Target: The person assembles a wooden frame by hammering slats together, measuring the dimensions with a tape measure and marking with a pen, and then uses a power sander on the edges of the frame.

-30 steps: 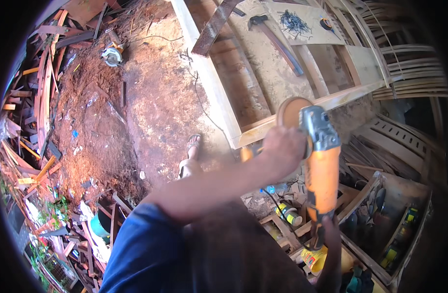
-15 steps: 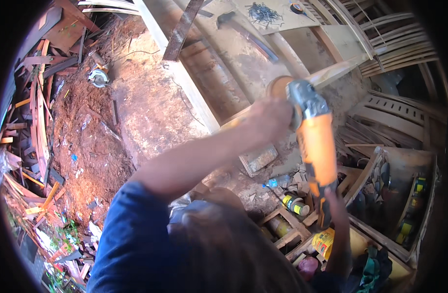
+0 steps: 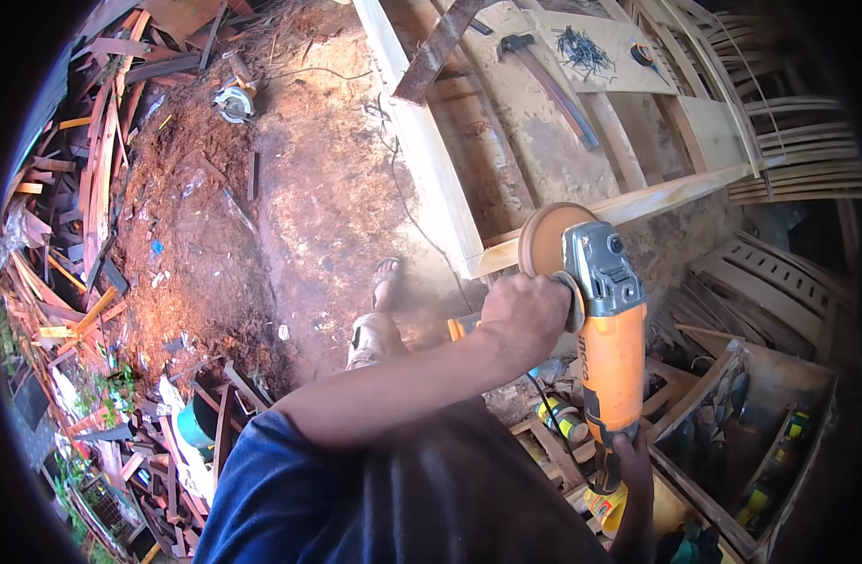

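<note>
An orange and grey angle grinder [image 3: 614, 367] stands upright in front of me, its head pointing away. My left hand [image 3: 529, 315] is closed at the side of its head, next to the metal guard; the side handle, if there is one, is hidden by the fingers. Lower down, my right hand [image 3: 630, 461] wraps around the rear of the body. A brown round disc [image 3: 544, 235] on the grinder overlaps the near rail of a pale wooden frame [image 3: 656, 195]. Whether disc and wood touch, I cannot tell.
A hammer [image 3: 553, 94], a heap of nails [image 3: 583, 52] and a tape measure [image 3: 642, 54] lie on the frame's boards. At right stands a wooden box [image 3: 703, 376] with tools. Left are a circular saw [image 3: 235, 101], sawdust and scrap wood [image 3: 102, 179]. A dark cord [image 3: 421, 226] crosses the floor.
The grinder has come lower in the picture, with both hands still on it. My view has shifted, bringing my foot and more of the frame into sight.
</note>
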`<state>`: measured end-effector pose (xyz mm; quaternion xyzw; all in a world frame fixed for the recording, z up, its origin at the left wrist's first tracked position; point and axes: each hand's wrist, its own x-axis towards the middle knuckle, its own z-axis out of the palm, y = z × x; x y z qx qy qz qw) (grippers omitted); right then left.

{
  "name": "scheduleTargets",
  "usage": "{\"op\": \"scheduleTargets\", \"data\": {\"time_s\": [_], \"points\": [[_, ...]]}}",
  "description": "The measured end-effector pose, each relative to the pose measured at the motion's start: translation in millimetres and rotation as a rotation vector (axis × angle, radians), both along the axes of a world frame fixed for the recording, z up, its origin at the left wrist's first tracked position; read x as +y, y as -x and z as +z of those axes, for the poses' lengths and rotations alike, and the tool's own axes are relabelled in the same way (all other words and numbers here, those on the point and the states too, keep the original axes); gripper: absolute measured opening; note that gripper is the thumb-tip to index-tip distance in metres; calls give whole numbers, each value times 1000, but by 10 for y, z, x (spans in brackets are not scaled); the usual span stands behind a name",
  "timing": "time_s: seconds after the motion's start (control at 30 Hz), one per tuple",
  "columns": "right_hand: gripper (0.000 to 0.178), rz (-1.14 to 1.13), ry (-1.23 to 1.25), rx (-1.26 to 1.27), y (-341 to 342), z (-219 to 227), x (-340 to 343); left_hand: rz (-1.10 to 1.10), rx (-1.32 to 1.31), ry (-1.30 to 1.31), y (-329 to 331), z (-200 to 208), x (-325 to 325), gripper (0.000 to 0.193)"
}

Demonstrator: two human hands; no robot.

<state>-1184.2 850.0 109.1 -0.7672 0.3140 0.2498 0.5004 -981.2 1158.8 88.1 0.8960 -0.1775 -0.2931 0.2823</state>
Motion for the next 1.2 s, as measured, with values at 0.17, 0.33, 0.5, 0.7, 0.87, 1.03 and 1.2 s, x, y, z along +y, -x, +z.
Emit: {"op": "scheduleTargets", "data": {"time_s": [0.17, 0.33, 0.5, 0.7, 0.87, 1.03, 1.2], "points": [[54, 167, 27, -34, 4, -55, 308, 48, 53, -99, 273, 20, 399, 12], [57, 108, -118, 59, 24, -51, 421, 80, 44, -167, 273, 57, 387, 14], [57, -70, -373, 31, 328, -163, 531, -16, -91, -58, 294, -94, 429, 18], [72, -182, -263, 39, 410, -87, 1697, -105, -37, -153, 86, -21, 1114, 17], [76, -342, -347, -108, 407, -196, 2558, -298, -211, -170, -383, -37, 1501, 19], [87, -293, -219, -209, -203, -86, 3217, -396, -326, -148, -981, -193, 1918, 18], [92, -250, -179, -23, -282, -86, 3553, -364, -166, -122, -1219, -116, 2139, 34]]}}
